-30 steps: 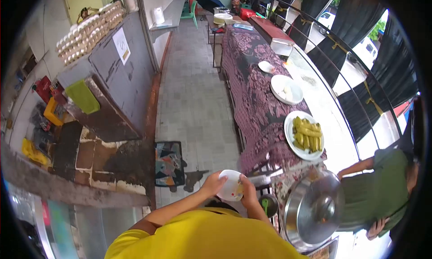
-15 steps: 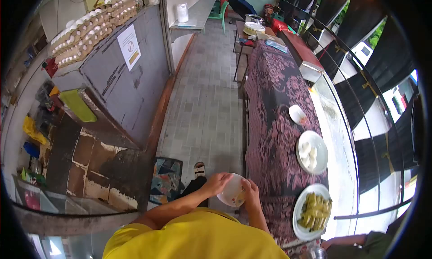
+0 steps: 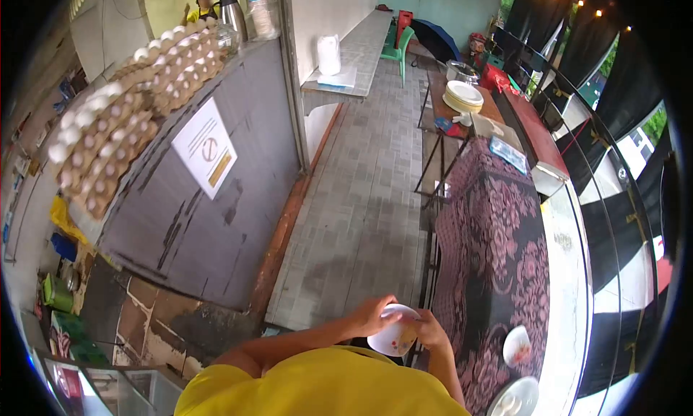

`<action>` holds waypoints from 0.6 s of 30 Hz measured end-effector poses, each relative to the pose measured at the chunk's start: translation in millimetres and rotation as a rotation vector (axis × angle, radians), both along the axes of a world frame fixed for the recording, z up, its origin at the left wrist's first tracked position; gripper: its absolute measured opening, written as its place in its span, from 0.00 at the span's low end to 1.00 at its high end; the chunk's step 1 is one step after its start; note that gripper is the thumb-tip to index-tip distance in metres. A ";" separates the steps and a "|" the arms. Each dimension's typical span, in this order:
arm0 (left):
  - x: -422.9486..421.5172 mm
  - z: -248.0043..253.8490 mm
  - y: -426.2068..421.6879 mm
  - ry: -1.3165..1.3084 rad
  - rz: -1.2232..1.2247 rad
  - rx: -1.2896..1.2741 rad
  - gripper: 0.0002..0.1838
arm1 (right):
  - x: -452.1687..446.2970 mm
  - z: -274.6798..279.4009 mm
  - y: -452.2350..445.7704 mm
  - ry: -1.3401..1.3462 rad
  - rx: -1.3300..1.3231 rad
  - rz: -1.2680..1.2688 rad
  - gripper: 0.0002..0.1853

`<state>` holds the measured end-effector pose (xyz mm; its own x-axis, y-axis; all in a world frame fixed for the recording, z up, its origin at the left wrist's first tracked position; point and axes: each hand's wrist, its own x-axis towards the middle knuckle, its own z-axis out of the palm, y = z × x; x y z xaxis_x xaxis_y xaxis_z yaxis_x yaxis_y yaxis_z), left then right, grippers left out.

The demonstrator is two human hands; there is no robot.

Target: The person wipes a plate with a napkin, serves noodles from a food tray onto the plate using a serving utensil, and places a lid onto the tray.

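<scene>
Low in the head view, just in front of my yellow shirt, a white bowl (image 3: 393, 339) with a small floral print is held between both hands. My left hand (image 3: 374, 317) is closed on its left rim, thumb reaching over the edge. On the other side, my right hand (image 3: 432, 330) grips the bowl's right rim. The bowl is tilted, and its inside is mostly hidden. To the right, on a dark flowered tablecloth (image 3: 498, 221), lie a small white dish (image 3: 517, 347) with reddish marks and a white plate (image 3: 530, 394) of white eggs, partly cut off.
Stacked egg trays (image 3: 137, 105) top a grey counter (image 3: 238, 163) on the left, with a person (image 3: 206, 8) behind it. A tiled aisle (image 3: 346, 199) runs ahead. Stacked plates (image 3: 463, 97), a green chair (image 3: 397, 51) and a dark umbrella (image 3: 437, 37) stand farther on.
The view has moved forward along the aisle: the counter and plate stack look nearer. The small dish and egg plate have slid down, and the plate of green-wrapped food has left view. Both hands keep the bowl.
</scene>
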<state>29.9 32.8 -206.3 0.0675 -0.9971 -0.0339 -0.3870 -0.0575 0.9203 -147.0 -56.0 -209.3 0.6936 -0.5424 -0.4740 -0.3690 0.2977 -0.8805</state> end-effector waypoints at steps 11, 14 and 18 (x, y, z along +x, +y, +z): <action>224.6 -14.9 -314.9 0.096 0.036 -0.349 0.13 | 207.8 -13.1 -319.0 -0.029 0.032 0.134 0.19; 318.2 43.8 -386.2 0.067 0.489 -0.182 0.13 | 270.3 2.4 -392.1 -0.103 0.147 0.013 0.18; 481.3 59.4 -475.6 0.006 0.811 -0.313 0.14 | 344.4 4.1 -450.7 -0.299 0.216 -0.110 0.19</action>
<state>511.2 -442.7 -146.9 0.7617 -0.6054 0.2308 -0.3310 -0.0574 0.9419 197.4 -506.7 -205.2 0.7619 -0.5308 -0.3711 -0.0608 0.5119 -0.8569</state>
